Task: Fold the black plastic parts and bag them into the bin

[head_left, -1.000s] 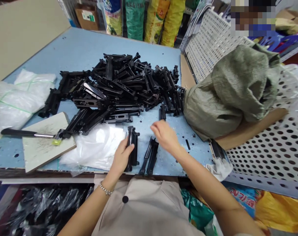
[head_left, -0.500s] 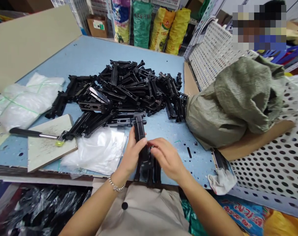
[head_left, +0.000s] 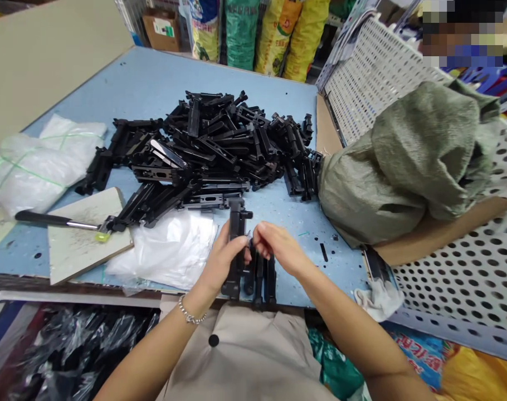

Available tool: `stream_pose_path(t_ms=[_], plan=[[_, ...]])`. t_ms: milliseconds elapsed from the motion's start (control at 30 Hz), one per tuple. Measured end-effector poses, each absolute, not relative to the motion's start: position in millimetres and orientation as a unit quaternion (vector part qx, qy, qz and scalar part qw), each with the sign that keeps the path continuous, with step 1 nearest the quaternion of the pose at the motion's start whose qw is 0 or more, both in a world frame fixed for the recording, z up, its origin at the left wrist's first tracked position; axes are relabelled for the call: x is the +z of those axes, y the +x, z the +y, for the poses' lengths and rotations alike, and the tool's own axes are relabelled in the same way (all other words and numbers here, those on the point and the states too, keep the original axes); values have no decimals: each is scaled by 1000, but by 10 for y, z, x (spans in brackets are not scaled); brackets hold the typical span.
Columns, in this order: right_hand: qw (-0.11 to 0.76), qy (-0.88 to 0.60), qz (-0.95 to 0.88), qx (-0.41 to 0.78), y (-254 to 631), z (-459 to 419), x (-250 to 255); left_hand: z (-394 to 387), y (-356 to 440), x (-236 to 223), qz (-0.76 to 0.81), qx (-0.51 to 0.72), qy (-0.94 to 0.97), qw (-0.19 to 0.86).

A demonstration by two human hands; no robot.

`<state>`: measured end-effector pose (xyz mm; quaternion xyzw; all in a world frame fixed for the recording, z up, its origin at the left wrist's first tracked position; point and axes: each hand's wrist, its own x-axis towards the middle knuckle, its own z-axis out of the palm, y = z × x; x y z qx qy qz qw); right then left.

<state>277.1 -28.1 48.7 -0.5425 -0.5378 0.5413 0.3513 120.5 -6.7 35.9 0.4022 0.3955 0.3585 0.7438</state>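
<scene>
My left hand (head_left: 220, 260) is wrapped round a long black hinged-looking part (head_left: 235, 223), held nearly upright near the table's front edge; its exact kind I cannot make out. Just right of that part is my right hand (head_left: 282, 246), its fingers curled and pinched together. Whatever the pinch may hold is too small to name. Below the hands, several similar black parts (head_left: 270, 281) lie side by side at the edge, partly hidden. Beyond, a large heap of the same black parts (head_left: 220, 147) covers the middle of the blue table (head_left: 153, 78).
Thin clear plastic bags (head_left: 165, 250) lie left of my hands. A black-handled hammer (head_left: 44, 219) rests across a board (head_left: 82, 245). Tied plastic bundles (head_left: 40, 164) sit farther left. On the right, a green woven sack (head_left: 383, 167) leans by a white perforated crate (head_left: 454, 278).
The held part has turned so its side shows more, with its lower end shifted left. My right hand has drawn slightly away from it, fingers more curled. The camera view has shifted a little.
</scene>
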Motion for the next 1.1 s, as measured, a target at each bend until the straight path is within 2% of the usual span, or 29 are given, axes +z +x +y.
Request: stream_pose_path(t_ms=[100,167,233,300,367,467,533,600,667,733,767,833,933,1000,1100], plan=[[247,-533,-737,335,2695,-508,432,2,1151,330,457,371,372,718],[193,-516,-807,212,2615,-641,354,37,1125,315,460,371,407,696],[163,-514,-822,185,2565,-695,271,57,1083,287,462,376,468,652],[136,-515,-817,221,2604,-634,217,50,1013,238,486,374,537,579],[138,-535,-800,232,2762,-451,204,8,937,175,541,315,602,496],[185,-681,-702,95,3151,-8,223,-121,901,69,608,118,689,377],[150,-795,-587,-4,3414,315,240,-220,946,-8,605,18,733,311],[77,-851,-519,-9,3614,568,271,-290,1001,-83,583,12,772,254],[32,-868,-495,13,3729,683,338,-312,1030,-135,557,82,797,219],[26,-871,-491,19,3755,623,445,-287,1039,-135,524,178,797,243],[34,-869,-493,12,3732,530,506,-262,1050,-111,506,220,783,288],[64,-854,-516,-11,3607,250,624,-193,1116,-18,473,282,710,439],[139,-777,-612,-43,3276,-254,744,-64,1322,175,412,352,488,684],[161,-659,-735,14,3060,-514,782,9,1452,295,389,381,358,758],[183,-470,-845,178,2926,-643,787,37,1503,421,407,364,340,765]])
